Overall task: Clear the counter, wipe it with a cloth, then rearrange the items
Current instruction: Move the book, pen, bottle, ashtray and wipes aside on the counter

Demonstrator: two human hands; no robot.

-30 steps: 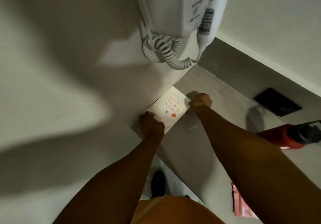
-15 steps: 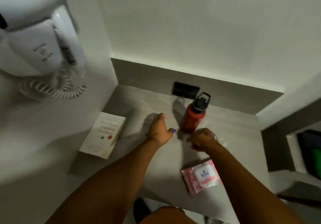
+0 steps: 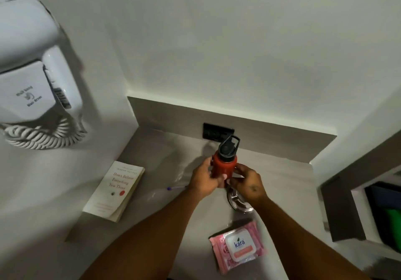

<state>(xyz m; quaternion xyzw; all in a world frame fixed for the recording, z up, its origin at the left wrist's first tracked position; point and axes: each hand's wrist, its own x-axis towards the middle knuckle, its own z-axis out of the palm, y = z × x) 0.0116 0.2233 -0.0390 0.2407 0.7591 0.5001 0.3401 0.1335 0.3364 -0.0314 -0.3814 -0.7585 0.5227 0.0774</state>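
Observation:
A red water bottle [image 3: 223, 164] with a black lid stands upright near the back of the grey counter [image 3: 165, 219]. My left hand [image 3: 204, 181] wraps its left side and my right hand [image 3: 248, 184] holds its right side. A white paperback book [image 3: 115, 190] lies flat at the counter's left edge by the wall. A pink wet-wipes pack [image 3: 237, 246] lies near the front edge. A purple-capped pen [image 3: 175, 188] lies left of my left hand. A round glass dish [image 3: 237, 202] sits partly hidden under my right wrist.
A white wall-mounted hair dryer [image 3: 32, 80] with a coiled cord hangs on the left wall above the book. A black socket plate [image 3: 217, 131] sits in the grey backsplash behind the bottle. A dark shelf niche [image 3: 382, 214] opens at the right.
My hands left the book at the counter's left and moved right to the red bottle; both now close around it. The view swung right, showing the wipes pack, the pen and the dish.

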